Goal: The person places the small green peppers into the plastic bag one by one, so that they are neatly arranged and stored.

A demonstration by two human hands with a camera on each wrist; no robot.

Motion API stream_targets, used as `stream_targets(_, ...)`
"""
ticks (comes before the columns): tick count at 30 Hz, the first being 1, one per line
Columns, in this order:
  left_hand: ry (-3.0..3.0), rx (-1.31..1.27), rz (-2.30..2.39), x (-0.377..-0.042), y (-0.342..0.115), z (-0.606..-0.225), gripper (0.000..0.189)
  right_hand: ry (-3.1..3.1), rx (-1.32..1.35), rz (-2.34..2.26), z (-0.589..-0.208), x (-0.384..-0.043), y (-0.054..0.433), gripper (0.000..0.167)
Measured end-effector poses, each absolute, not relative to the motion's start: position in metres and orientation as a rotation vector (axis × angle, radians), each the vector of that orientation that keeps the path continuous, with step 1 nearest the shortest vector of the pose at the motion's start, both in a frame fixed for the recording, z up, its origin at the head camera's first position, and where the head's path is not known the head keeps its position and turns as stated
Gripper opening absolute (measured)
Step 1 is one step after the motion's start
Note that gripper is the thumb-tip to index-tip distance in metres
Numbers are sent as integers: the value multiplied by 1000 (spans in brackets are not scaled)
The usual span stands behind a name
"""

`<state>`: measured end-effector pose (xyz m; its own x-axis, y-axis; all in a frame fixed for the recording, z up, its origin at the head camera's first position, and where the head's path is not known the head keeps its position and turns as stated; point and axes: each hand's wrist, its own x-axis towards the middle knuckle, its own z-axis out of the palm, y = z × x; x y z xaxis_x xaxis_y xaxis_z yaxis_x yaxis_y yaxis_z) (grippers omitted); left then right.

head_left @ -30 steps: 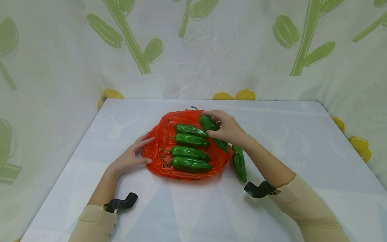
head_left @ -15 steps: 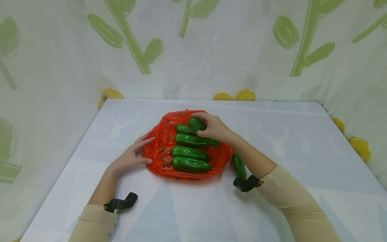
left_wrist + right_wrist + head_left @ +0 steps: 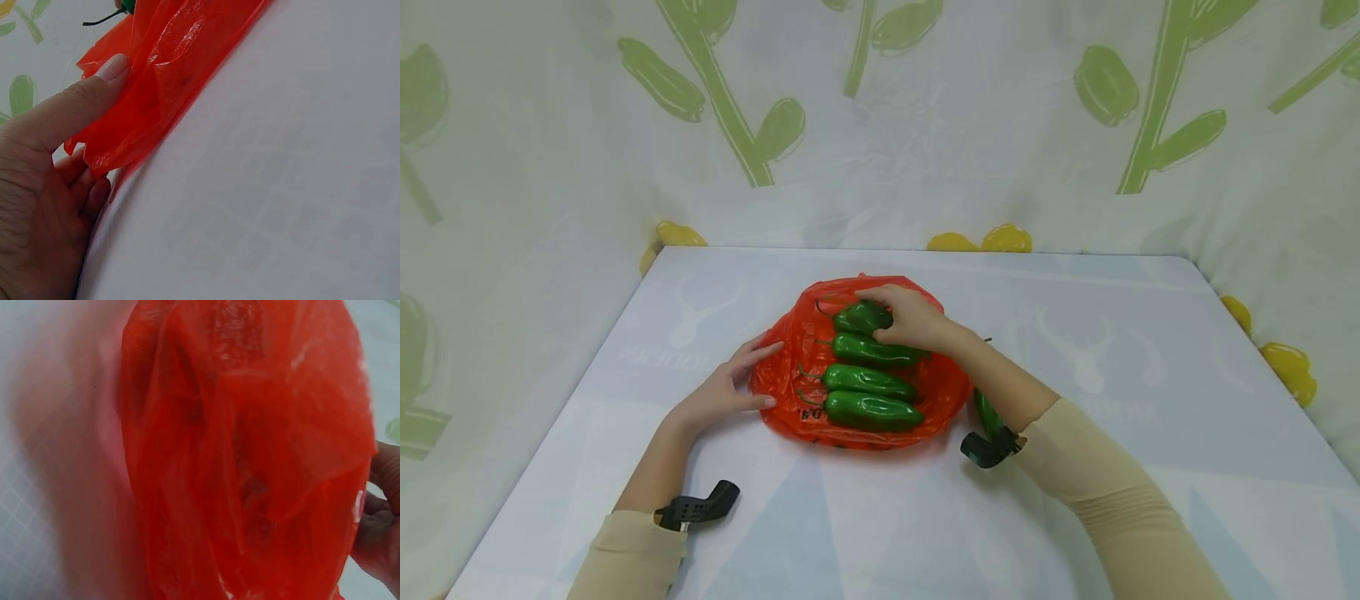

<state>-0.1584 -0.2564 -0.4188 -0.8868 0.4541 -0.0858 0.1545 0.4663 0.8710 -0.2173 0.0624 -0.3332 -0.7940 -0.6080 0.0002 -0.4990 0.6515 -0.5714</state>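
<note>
Head view, centre of frame: an orange plastic bag (image 3: 790,375) lies flat on the white table (image 3: 880,517), serving as a mat. Four green peppers lie on it in a row, stems pointing left. The right hand (image 3: 906,319) sits on the farthest pepper (image 3: 861,317) at the top of the row, fingers curled over it and gripping it, apparently to line it up with the pepper (image 3: 872,352) just below. Two more peppers (image 3: 865,381) (image 3: 872,410) lie nearer the person, close together or touching.

The left hand (image 3: 726,387) lies at the left edge of the bag, fingers straight and slightly spread, tips touching the plastic. Judgement: it pins the thin bag so it does not slide while the other hand works.

One further pepper (image 3: 988,414) lies off the bag at lower right, on the table, mostly hidden under the right forearm.

Left wrist view adds what the head view lacks: the thumb (image 3: 94,87) presses against a raised fold of the bag (image 3: 169,75), with the other fingers tucked under its edge, so the contact is closer than it looks from above. A stem tip shows at top left.

Right wrist view: almost all crumpled orange plastic (image 3: 250,456), blurred; no pepper is legible. The left hand's fingers (image 3: 378,537) show at the right edge.
</note>
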Motion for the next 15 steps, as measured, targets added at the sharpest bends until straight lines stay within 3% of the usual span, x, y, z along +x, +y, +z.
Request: stream_targets(15, 2424, 510, 1381, -159, -256, -419, 75, 2548, -868, -836, -347, -228, 59, 49)
